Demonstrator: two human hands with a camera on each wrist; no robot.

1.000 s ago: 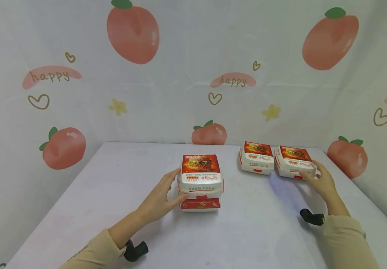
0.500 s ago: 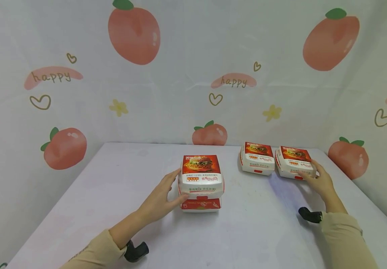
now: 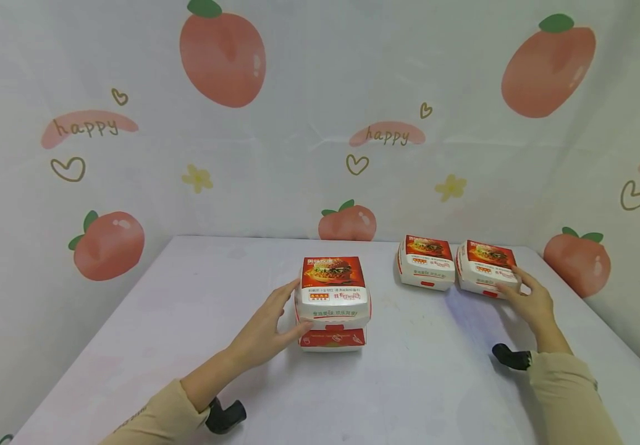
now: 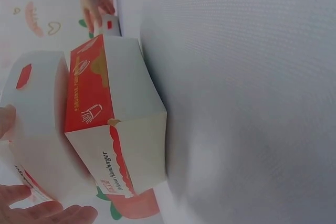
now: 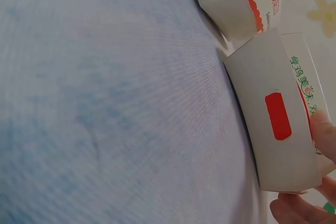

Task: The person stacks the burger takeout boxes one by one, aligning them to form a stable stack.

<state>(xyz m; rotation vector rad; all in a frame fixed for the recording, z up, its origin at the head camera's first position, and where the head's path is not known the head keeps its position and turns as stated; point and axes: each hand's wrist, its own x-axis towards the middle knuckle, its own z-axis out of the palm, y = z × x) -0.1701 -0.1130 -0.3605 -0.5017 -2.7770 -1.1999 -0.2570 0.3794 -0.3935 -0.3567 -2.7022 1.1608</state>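
Backdrop (image 3: 275, 167): "happy" in full on 2 pink patches (image 3: 388, 133); a 3rd cut off at right.
Lower stacked box (image 4: 118, 116): "Delicious Hamburger" on a side panel.
Rightmost box (image 5: 278, 119): green "享鸡美味" on the lid's front.
Upper stacked box (image 3: 332, 295): Chinese print, mostly too small for me to read.

Slight turn of the far-right burger box (image 3: 485, 268)
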